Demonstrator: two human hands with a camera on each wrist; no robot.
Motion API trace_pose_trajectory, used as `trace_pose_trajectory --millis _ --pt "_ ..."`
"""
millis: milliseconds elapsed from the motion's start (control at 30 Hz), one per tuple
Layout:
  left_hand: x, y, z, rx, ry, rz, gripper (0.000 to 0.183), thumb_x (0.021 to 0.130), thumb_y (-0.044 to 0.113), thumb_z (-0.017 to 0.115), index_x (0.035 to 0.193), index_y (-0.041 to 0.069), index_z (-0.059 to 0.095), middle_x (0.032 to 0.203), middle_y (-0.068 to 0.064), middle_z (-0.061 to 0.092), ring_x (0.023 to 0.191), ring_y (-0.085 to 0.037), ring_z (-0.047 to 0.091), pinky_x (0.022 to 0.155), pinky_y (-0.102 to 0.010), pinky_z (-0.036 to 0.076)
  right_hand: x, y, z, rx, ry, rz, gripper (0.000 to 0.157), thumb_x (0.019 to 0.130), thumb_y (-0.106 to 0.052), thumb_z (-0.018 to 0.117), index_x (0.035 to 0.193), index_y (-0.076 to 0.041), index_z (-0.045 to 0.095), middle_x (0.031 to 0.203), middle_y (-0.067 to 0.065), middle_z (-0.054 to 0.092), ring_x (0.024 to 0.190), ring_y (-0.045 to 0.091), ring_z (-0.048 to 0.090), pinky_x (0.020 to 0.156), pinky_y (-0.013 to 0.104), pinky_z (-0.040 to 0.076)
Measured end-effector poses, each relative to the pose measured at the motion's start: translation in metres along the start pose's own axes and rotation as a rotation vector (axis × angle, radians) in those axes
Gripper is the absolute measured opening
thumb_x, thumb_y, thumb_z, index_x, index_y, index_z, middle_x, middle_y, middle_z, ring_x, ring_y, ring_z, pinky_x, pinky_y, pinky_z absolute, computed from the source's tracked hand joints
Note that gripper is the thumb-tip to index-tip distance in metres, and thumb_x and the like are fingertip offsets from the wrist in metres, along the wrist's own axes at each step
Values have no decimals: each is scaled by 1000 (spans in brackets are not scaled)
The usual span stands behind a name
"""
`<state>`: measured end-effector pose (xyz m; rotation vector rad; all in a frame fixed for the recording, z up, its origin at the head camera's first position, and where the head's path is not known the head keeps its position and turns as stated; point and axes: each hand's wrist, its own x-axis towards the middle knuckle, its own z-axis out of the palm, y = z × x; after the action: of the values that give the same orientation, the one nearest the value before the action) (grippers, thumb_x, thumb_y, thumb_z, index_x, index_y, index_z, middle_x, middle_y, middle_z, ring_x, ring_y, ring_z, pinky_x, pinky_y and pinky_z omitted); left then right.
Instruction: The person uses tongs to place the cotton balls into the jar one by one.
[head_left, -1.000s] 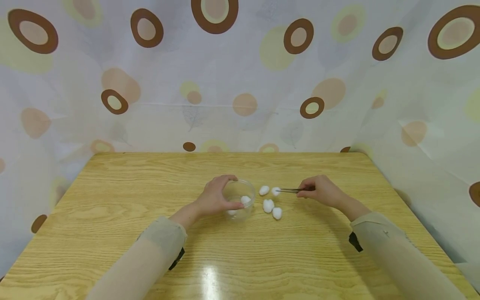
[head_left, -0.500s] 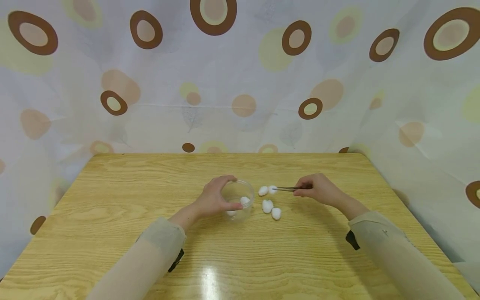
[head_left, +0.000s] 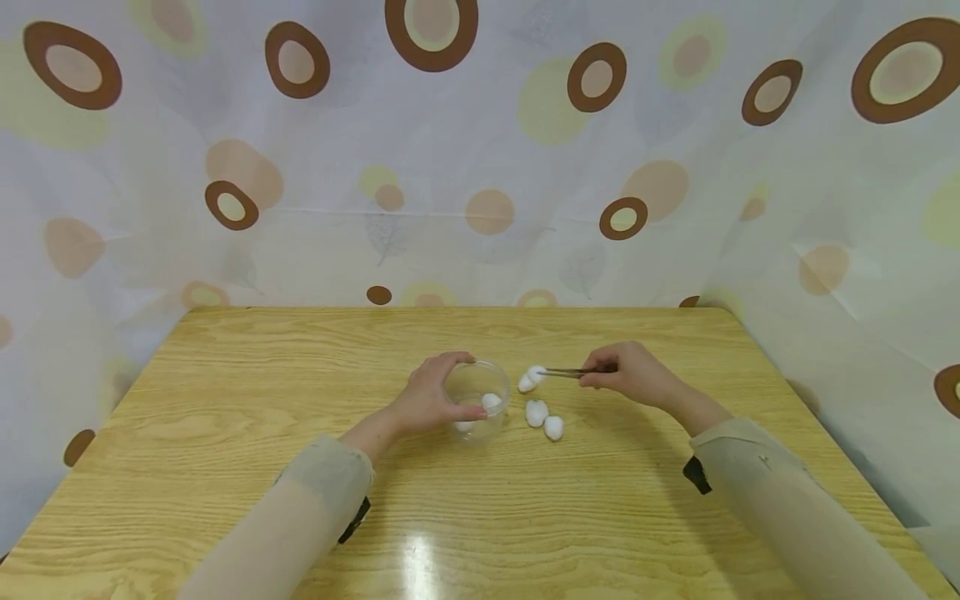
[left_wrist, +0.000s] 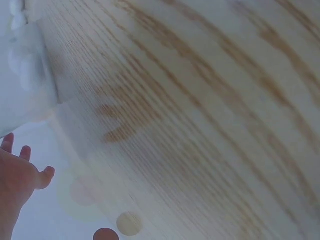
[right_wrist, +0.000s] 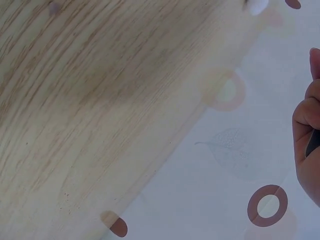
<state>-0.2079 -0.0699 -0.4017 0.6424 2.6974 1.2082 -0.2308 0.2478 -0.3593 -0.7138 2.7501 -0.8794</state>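
Right of the cup [head_left: 474, 385] are four balls [head_left: 536, 413], one touching the tweezers [head_left: 564, 372] the right hand [head_left: 632, 373] pinches. The left hand [head_left: 429, 397] grasps the cup, two more balls [head_left: 491, 401] inside.

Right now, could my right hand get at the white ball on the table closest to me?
Probably yes: nothing stands between your right hand and that ball, though its tweezers seem to hold another white ball, which would likely need releasing first.

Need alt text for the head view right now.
A person's right hand holds tweezers to a white ball; their left hand grips a clear cup with white balls inside. Other balls lie beside it on a wooden table.
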Motion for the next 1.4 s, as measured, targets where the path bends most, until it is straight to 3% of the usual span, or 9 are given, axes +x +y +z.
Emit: trace_pose_trajectory --millis 467,1100,1400 --pt "0 -3 0 -5 -5 -11 75 72 40 77 135 16 43 145 -5 40 136 -32 31 111 -58 18 12 -22 2 2 -5 -29 17 86 -23 65 86 -7 70 71 -1 65 55 4 43 52 22 37" --pt "2 -4 1 -1 -14 -10 75 73 41 76 136 17 42 145 -4 40 137 -31 31 111 -57 18 29 -51 19 45 -47 -94 10 85 -21 66 85 -12 71 71 -1 65 54 6 42 51 22 36" --pt "2 -2 0 -6 -12 -22 75 72 42 77 135 19 43 145 -3 41 136 -31 32 111 -57 19 33 -55 23 38 -56 -115 11 86 -19 65 87 -9 71 75 2 68 59 9 50 55 23 42"
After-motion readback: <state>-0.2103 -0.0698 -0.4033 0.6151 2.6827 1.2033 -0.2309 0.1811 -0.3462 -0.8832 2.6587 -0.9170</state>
